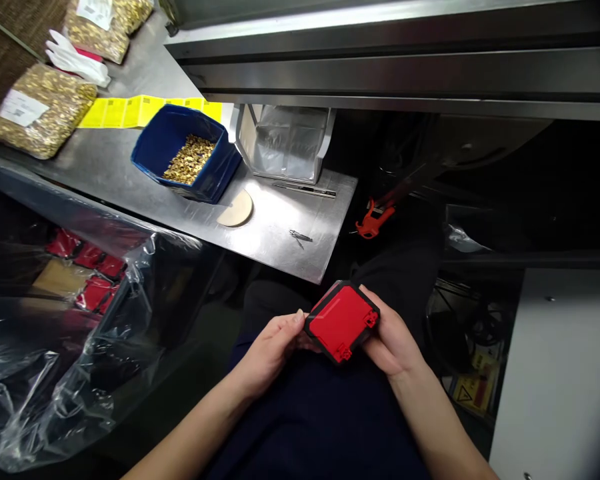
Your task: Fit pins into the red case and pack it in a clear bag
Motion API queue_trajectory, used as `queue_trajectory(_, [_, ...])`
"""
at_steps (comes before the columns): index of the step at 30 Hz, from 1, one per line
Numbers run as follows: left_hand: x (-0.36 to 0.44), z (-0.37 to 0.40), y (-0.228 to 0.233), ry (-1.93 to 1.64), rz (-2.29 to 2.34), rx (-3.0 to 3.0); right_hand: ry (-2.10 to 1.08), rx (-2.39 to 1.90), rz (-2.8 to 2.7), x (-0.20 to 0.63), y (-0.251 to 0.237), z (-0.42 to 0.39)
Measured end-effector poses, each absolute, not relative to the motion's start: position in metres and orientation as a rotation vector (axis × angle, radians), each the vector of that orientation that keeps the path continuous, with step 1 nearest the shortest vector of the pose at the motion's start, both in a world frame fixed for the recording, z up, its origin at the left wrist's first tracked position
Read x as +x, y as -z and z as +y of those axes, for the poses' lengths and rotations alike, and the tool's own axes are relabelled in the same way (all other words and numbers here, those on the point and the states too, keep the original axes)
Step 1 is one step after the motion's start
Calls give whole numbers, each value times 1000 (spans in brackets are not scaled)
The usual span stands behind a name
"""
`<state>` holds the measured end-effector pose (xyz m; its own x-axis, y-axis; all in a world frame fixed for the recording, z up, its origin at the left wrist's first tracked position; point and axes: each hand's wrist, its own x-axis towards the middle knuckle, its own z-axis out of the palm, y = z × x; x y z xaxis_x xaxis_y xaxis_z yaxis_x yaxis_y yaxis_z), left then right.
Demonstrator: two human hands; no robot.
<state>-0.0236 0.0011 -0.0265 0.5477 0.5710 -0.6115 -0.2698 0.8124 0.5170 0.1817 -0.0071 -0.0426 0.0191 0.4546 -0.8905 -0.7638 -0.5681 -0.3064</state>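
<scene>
Both of my hands hold a small red plastic case (341, 321) with a black rim, above my lap. My left hand (275, 343) grips its left end, thumb on the edge. Around the right end closes my right hand (393, 337), its fingers partly hidden behind the case. Two red latch-like or hinge-like parts stick out along the case's lower right edge. Its underside is out of sight.
On the metal table (285, 250) are a blue bin (147, 150) of small brass-coloured parts, a grey bin (290, 143) with plastic bags, a cutter knife (305, 190), nail clippers (301, 237) and a round disc (236, 209). Plastic-lined box (145, 267) at left holds red cases (95, 292).
</scene>
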Motion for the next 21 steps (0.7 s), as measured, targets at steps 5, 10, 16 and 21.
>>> queue_trajectory(5, [-20, 5, 28, -485, 995, 293, -1861, -1272, 383, 175, 43, -11])
queue_trajectory(10, [-27, 6, 33, -549, 848, 99, -2053, -1314, -159, 149, 34, -13])
queue_trajectory(16, [-54, -12, 45, -589, 635, -74, -1350, -1876, -1501, 146, 18, 13])
queue_trajectory(21, [-67, -26, 47, -655, 461, -50, -924, -1669, -1890, 122, 24, 93])
